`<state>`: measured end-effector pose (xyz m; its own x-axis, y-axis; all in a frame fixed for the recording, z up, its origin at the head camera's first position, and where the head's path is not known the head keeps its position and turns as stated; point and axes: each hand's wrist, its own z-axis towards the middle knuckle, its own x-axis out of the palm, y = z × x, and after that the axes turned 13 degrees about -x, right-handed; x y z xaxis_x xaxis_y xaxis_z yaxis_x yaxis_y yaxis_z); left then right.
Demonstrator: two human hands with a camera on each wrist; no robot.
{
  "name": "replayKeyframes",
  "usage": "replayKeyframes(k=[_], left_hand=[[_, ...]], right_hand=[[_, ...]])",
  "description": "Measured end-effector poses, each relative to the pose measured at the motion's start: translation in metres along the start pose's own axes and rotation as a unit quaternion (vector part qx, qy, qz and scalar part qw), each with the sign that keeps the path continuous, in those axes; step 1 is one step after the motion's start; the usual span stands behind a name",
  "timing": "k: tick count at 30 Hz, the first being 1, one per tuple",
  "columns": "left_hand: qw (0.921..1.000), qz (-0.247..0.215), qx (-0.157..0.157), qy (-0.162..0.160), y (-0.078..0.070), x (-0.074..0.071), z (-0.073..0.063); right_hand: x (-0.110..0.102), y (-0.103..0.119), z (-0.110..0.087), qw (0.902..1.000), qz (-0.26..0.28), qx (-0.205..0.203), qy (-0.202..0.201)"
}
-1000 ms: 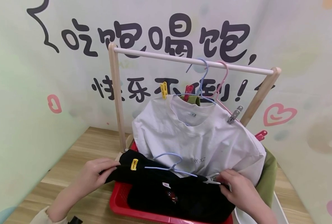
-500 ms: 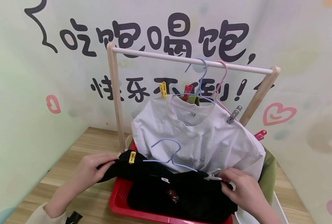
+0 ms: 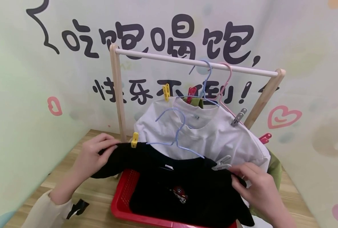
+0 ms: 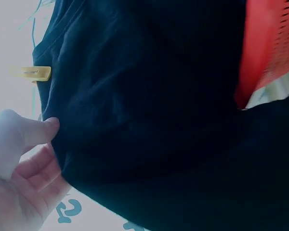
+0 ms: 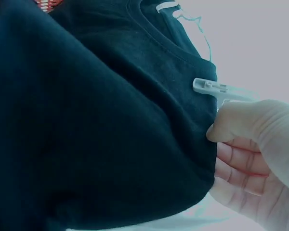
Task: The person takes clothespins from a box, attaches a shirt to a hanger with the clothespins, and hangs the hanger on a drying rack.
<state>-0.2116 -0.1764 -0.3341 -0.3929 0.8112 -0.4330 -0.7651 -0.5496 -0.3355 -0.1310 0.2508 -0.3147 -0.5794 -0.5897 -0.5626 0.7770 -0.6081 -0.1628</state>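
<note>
A black T-shirt with a small red and white print hangs between both hands on a blue hanger. My left hand pinches its left shoulder, outside a yellow clothespin. At the other shoulder my right hand pinches the cloth next to a grey clothespin. In the left wrist view the thumb and fingers hold the shirt's edge. The right wrist view has the thumb on top of the black cloth, fingers behind it. The lower part of the shirt lies over the red basket.
Behind stands a wooden rack with a white rail. A white T-shirt hangs there on a blue hanger, with a green garment and a pink hanger behind it. Wood-patterned tabletop extends left of the basket.
Both hands have raised the black T-shirt out of the basket's upper area. Its blue hanger has risen from low in front of the white shirt to near that shirt's collar.
</note>
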Motion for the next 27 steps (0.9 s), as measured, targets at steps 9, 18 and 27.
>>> replayKeyframes(k=[9,18,27], left_hand=[[0.9995,0.027,0.006,-0.012,-0.003,0.001,0.047],[0.9976,0.053,0.000,-0.044,0.003,0.012,0.101],[0.9943,0.059,-0.050,-0.073,0.008,0.035,0.138]], right_hand=[[-0.018,-0.002,0.037,0.9961,-0.071,-0.026,-0.046],[-0.034,-0.015,0.073,0.9872,-0.142,-0.014,-0.070],[-0.039,-0.035,0.090,0.9848,-0.166,-0.002,-0.052]])
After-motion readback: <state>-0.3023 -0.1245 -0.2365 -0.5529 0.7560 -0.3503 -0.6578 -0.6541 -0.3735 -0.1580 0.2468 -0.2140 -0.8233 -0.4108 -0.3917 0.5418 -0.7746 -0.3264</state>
